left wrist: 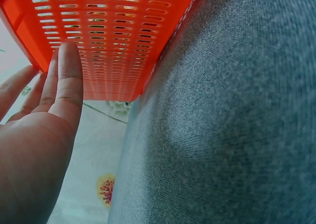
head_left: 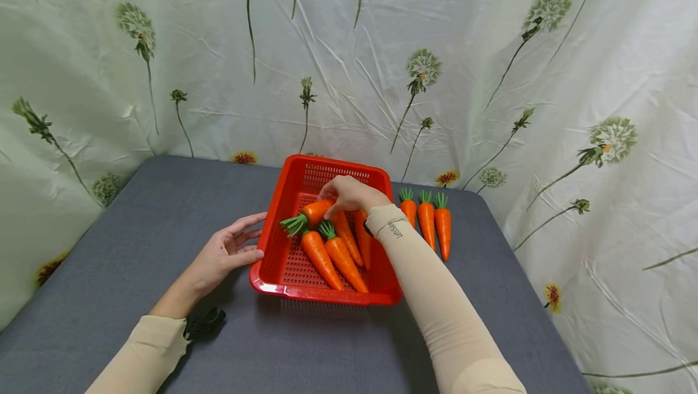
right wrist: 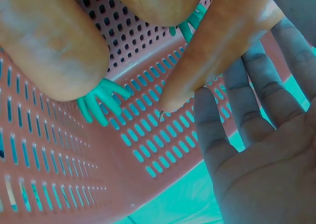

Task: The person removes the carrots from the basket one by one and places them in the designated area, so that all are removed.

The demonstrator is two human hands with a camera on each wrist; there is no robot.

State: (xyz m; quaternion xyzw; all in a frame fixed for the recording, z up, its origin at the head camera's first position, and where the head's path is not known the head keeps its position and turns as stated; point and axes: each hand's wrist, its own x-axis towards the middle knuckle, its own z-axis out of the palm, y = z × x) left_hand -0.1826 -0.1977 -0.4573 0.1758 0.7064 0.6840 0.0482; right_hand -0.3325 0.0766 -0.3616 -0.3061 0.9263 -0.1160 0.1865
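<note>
A red plastic basket with slotted walls stands on the grey table. Inside it, my right hand grips an orange carrot whose green top points left. In the right wrist view the thumb lies over this carrot and the fingers are behind it. Other carrots lie under and beside it on the basket floor, partly covered by the right hand and forearm. At the left rim, my left hand rests its loosely extended fingers against the basket; its fingertips show against the slotted wall in the left wrist view.
Three carrots lie side by side on the table, just right of the basket, one partly behind the right arm. A pale curtain with dandelion prints hangs behind the grey table.
</note>
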